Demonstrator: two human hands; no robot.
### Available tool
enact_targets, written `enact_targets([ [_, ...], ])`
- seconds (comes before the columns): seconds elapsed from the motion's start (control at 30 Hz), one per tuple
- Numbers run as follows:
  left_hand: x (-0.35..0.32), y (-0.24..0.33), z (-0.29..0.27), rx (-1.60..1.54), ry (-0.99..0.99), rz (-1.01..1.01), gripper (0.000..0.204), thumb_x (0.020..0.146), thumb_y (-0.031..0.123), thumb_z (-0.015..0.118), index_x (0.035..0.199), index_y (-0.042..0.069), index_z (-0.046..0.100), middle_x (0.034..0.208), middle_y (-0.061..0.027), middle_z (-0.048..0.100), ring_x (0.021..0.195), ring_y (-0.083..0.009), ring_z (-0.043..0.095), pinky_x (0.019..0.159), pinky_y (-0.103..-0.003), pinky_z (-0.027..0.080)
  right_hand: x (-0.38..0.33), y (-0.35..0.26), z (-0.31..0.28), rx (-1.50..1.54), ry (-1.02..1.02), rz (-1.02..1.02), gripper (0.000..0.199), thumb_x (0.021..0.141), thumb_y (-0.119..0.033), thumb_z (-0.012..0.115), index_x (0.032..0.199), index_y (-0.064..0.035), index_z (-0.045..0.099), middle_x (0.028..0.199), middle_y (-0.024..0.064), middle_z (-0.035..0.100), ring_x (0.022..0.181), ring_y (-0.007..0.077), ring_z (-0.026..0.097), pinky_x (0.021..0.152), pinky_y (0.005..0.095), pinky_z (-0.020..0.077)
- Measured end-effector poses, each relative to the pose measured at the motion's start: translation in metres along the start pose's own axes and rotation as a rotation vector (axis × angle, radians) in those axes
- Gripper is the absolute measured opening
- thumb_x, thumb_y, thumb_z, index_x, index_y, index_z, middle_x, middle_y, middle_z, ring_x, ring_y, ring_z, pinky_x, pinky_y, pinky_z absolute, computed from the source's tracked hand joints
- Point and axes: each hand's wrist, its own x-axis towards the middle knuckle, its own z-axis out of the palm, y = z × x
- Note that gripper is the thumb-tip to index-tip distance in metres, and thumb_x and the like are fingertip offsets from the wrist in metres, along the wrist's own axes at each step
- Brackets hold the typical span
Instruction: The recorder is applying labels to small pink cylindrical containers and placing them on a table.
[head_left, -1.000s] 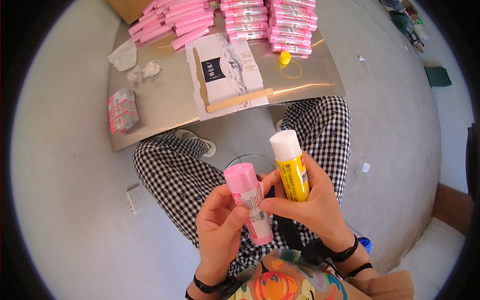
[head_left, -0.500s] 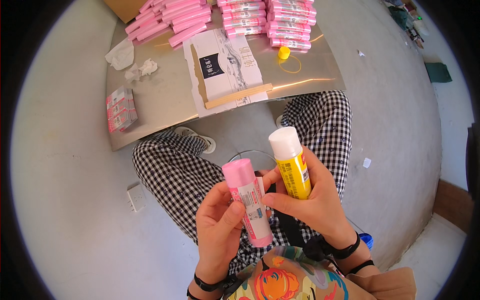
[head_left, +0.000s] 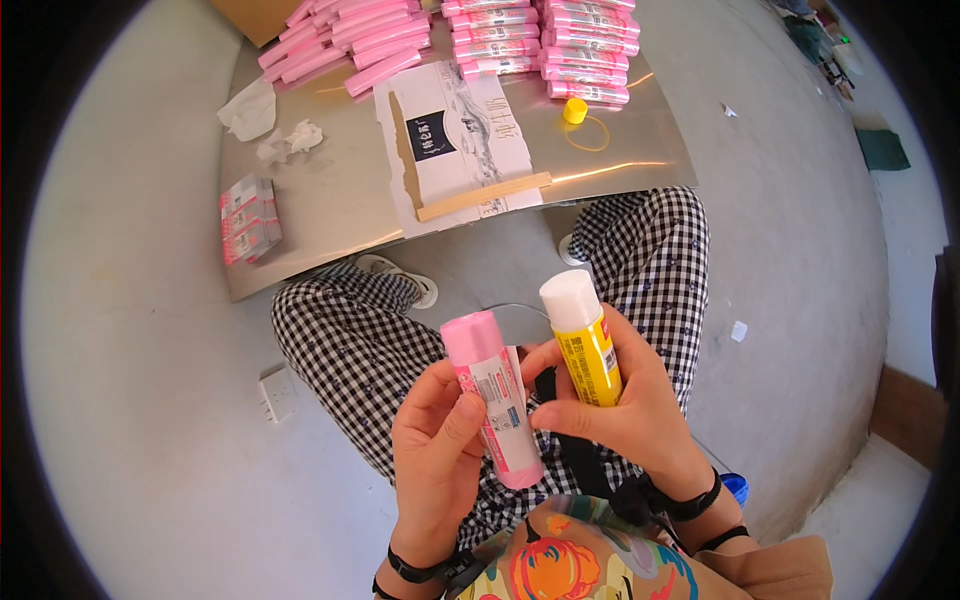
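Here, the left hand [head_left: 432, 445] grips a pink bag roll [head_left: 505, 410] just left of the near-parallel glue stick [head_left: 588, 358] the right hand [head_left: 642, 420] clasps.

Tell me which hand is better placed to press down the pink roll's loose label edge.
Probably the right hand: its thumb is close beside the loose label edge, though it also holds the yellow-and-white tube. The left hand holds the pink roll.

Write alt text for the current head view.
A person's left hand holds a labelled pink roll, the right hand a yellow tube with a white top. Beyond, a metal table bears more pink rolls, cardboard and a wooden strip.
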Motion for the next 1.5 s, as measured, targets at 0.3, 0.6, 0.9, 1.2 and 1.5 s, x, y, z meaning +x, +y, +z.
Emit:
enact_targets([
  [0.3, 0.0, 0.001, 0.002, 0.0, 0.019, 0.03, 0.035, 0.091, 0.016, 0.059, 0.119, -0.002, 0.05, 0.106, -0.0129, 0.064, 0.091, -0.0224, 0.066, 0.08, -0.033, 0.055, -0.002, 0.001, -0.001, -0.112, -0.027, 0.006, 0.055, 0.071, -0.011, 0.08, 0.114, -0.0047, 0.046, 0.093, 0.0003, 0.062, 0.073, 0.003, 0.051, 0.061, 0.0171, 0.0418],
  [0.6, 0.001, -0.001, -0.001, -0.044, -0.032, -0.016, 0.033, 0.09, 0.011, 0.059, 0.119, -0.002, 0.05, 0.116, -0.0178, 0.059, 0.1, -0.0207, 0.062, 0.08, -0.034, 0.055, -0.001, 0.004, -0.004, -0.078, -0.041, 0.043, 0.055, 0.072, -0.009, 0.078, 0.116, -0.0045, 0.046, 0.094, 0.0001, 0.059, 0.07, 0.0022, 0.05, 0.059, 0.0173, 0.0421],
  [0.9, 0.002, -0.001, 0.0, -0.071, 0.031, -0.066, 0.033, 0.092, 0.014, 0.057, 0.12, -0.001, 0.05, 0.11, -0.0145, 0.062, 0.091, -0.0229, 0.066, 0.077, -0.036, 0.057, -0.002, 0.007, -0.006, -0.146, -0.02, 0.037, 0.057, 0.071, -0.009, 0.079, 0.118, -0.0041, 0.047, 0.095, 0.0001, 0.057, 0.078, 0.0041, 0.052, 0.066, 0.0194, 0.0446],
  [1.2, 0.006, -0.003, -0.001, -0.042, 0.043, -0.079, 0.034, 0.092, 0.016, 0.056, 0.12, -0.002, 0.05, 0.109, -0.015, 0.063, 0.094, -0.0229, 0.065, 0.075, -0.037, 0.058, 0.001, 0.009, -0.009, -0.126, -0.051, 0.016, 0.055, 0.072, -0.009, 0.079, 0.117, -0.0047, 0.047, 0.101, 0.0005, 0.06, 0.079, 0.0044, 0.052, 0.069, 0.0201, 0.0452],
  [1.5, 0.007, -0.004, -0.004, -0.073, -0.012, -0.111, 0.033, 0.092, 0.014, 0.057, 0.119, -0.003, 0.05, 0.117, -0.0187, 0.059, 0.097, -0.0211, 0.063, 0.081, -0.034, 0.055, -0.002, 0.012, -0.008, -0.083, -0.07, 0.05, 0.057, 0.071, -0.007, 0.078, 0.118, -0.0054, 0.045, 0.103, -0.0004, 0.06, 0.068, 0.0009, 0.047, 0.059, 0.016, 0.0413],
])
